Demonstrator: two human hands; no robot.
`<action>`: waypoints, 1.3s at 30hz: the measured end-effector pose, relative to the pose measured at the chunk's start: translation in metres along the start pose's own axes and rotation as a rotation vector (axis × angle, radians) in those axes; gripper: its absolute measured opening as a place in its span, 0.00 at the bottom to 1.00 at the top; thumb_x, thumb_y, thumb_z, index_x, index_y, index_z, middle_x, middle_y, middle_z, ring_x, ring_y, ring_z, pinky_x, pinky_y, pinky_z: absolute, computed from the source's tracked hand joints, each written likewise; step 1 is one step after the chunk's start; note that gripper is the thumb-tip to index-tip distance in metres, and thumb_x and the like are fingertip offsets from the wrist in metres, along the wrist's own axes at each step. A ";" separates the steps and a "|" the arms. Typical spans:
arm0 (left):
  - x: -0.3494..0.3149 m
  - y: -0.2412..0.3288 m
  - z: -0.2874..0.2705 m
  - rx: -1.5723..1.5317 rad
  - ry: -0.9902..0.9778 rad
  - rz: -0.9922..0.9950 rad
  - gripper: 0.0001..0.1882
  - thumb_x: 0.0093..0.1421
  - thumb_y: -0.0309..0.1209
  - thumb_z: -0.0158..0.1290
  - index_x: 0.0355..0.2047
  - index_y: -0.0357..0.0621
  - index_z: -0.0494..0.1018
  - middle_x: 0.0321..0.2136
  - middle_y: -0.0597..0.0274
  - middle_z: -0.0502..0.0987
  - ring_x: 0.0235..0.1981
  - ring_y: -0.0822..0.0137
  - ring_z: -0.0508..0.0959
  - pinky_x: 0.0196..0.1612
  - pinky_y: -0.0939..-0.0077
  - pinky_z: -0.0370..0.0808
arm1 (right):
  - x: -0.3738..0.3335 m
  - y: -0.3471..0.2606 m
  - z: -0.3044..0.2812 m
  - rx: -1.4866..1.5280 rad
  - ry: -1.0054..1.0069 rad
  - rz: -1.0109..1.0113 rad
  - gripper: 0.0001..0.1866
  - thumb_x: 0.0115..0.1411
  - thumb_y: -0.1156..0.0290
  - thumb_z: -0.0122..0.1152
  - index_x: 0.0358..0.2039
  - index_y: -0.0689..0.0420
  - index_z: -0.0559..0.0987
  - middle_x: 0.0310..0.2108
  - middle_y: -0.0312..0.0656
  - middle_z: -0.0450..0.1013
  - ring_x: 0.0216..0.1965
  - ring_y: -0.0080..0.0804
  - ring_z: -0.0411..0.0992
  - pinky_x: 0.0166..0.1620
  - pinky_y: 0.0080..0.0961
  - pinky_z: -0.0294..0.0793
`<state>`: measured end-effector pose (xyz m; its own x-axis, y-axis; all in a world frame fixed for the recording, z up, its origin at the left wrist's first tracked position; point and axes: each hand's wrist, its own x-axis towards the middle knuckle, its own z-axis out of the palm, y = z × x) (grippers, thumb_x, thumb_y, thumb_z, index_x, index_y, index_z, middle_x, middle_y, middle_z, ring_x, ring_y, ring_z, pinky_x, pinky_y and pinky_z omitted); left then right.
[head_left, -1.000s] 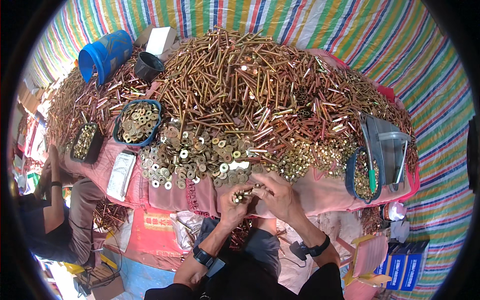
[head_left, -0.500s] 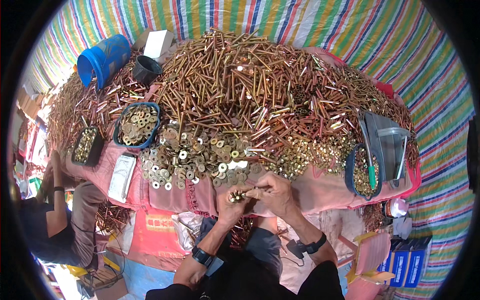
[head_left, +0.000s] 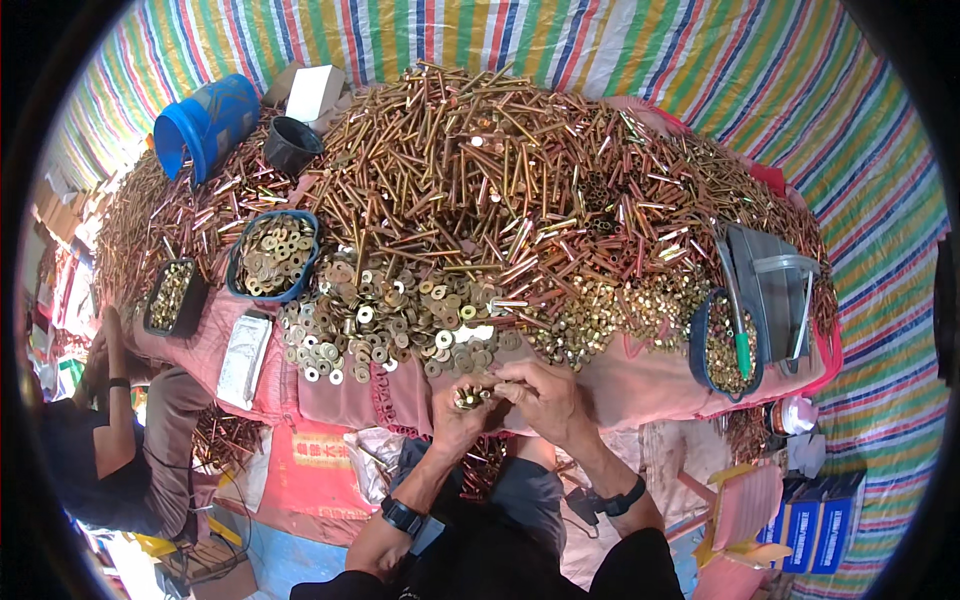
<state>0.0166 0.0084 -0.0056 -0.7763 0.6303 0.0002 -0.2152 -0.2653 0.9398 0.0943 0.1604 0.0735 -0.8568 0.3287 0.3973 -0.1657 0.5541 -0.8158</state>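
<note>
Over the near edge of the cloth-covered table, my two hands meet. My left hand (head_left: 453, 418) is closed round several small brass-coloured nuts (head_left: 472, 397), bunched at its fingers; whether they sit on bolts is hidden. Right beside them, my right hand (head_left: 552, 398) has thumb and fingers pinched together against the left fingertips. What it pinches is too small to tell. Just beyond lie a heap of flat washers (head_left: 385, 315) to the left and a spread of loose nuts (head_left: 615, 310) to the right. Behind both rises a large pile of brassy metal tubes and rods (head_left: 450, 170).
On the left are a blue basin of washers (head_left: 318, 255), a dark tray of nuts (head_left: 205, 300), a blue bucket (head_left: 215, 120) and a black pot (head_left: 292, 145). A blue tub (head_left: 700, 365) with a green-handled tool (head_left: 743, 355) stands right, beside a grey scoop (head_left: 765, 270). Another person's arm (head_left: 118, 400) is far left.
My right hand has shifted slightly left and its fingers have curled in closer to the left hand. The nuts in my left hand show more openly. The piles look unchanged.
</note>
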 end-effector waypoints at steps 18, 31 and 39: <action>-0.003 0.003 0.022 0.032 0.217 0.229 0.13 0.60 0.17 0.64 0.45 0.34 0.81 0.37 0.55 0.84 0.37 0.65 0.84 0.42 0.69 0.82 | 0.028 0.050 0.009 -0.569 -0.094 0.075 0.11 0.63 0.70 0.68 0.44 0.60 0.84 0.31 0.53 0.77 0.32 0.57 0.77 0.37 0.44 0.75; 0.011 0.005 0.025 0.527 0.198 0.413 0.11 0.55 0.20 0.70 0.37 0.39 0.80 0.31 0.55 0.81 0.31 0.58 0.81 0.35 0.66 0.76 | 0.018 0.015 -0.022 0.564 -0.115 0.591 0.11 0.69 0.69 0.67 0.42 0.65 0.81 0.27 0.39 0.79 0.25 0.19 0.77 0.26 0.16 0.78; 0.007 -0.005 0.024 0.554 0.222 0.503 0.15 0.52 0.17 0.68 0.40 0.41 0.80 0.30 0.57 0.80 0.29 0.57 0.80 0.33 0.65 0.75 | 0.013 -0.006 -0.012 0.392 -0.089 0.559 0.11 0.68 0.69 0.69 0.43 0.65 0.81 0.32 0.40 0.81 0.27 0.21 0.78 0.30 0.19 0.79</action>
<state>0.0258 0.0316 -0.0018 -0.8150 0.3543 0.4585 0.4764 -0.0407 0.8783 0.0897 0.1702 0.0885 -0.8992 0.4110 -0.1499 0.1629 -0.0033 -0.9866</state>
